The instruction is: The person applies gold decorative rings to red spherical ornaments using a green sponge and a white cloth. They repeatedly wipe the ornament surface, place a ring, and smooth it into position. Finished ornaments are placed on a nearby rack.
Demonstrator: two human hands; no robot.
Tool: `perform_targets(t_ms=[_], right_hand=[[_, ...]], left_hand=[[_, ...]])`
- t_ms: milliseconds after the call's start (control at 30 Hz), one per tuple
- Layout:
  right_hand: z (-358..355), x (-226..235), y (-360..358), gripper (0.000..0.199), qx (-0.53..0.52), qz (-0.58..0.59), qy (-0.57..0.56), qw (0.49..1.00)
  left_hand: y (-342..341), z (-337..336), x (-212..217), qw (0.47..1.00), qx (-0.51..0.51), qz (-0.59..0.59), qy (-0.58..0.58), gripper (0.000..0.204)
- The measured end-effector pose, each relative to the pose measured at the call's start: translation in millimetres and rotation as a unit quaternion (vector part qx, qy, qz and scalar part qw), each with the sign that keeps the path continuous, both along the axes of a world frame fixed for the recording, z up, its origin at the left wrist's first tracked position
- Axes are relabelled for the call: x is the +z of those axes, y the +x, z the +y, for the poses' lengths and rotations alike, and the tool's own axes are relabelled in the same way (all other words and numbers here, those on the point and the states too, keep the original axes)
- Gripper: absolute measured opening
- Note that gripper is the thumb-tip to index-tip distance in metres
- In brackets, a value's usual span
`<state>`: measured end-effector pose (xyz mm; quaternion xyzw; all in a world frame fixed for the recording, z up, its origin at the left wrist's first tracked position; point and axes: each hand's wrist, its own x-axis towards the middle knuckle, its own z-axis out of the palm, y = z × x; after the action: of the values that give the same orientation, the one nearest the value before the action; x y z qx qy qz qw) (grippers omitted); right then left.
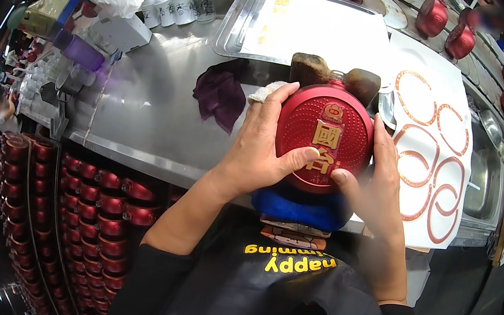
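A round, flat red bottle point(356, 136) with a dimpled face lies with its neck pointing away from me. Raised gold characters point(328, 135) run down its middle. My left hand point(262, 138) cups the left side, its thumb pressing on the lower characters. On the other side my right hand point(379, 187) wraps the edge, thumb on the face near the bottom right. Beneath the bottle's near end is a blue cushion point(302, 209). Two worn dark brown pads point(309, 69) flank the neck. A crumpled whitish cloth point(263, 94) sits by my left fingers.
Left on the steel bench point(158, 102) lies a purple cloth point(218, 95). A metal tray point(235, 24) with a white sticker sheet is behind. To the right, a white sheet point(415, 61) carries gold-red ring strips, beside a sink point(484, 186). Red bottles point(109, 222) fill racks lower left.
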<state>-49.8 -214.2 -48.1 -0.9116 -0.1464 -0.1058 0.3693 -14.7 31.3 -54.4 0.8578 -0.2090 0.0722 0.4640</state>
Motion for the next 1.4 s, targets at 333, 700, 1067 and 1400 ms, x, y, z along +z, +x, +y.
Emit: perform_targets(t_ms=[333, 700, 1067, 1400], right_hand=[[-3.1, -5.2, 1.0, 0.091, 0.007, -0.012, 0.006, 1.000], [7.3, 72.5, 58.3, 0.028, 0.208, -0.144, -0.149, 0.956], [-12.1, 21.6, 49.5, 0.027, 0.062, -0.215, -0.050, 0.973], [35.8, 79.7, 45.2, 0.020, 0.191, -0.271, -0.065, 0.941]], left_hand=[[0.7, 0.1, -6.6, 0.999, -0.020, 0.014, -0.038, 0.096], [-41.9, 5.6, 1.5, 0.938, -0.115, -0.275, 0.176, 0.064], [17.9, 7.4, 4.2, 0.949, -0.061, -0.267, 0.159, 0.069], [-40.3, -1.9, -61.5, 0.992, 0.017, -0.069, -0.106, 0.112]])
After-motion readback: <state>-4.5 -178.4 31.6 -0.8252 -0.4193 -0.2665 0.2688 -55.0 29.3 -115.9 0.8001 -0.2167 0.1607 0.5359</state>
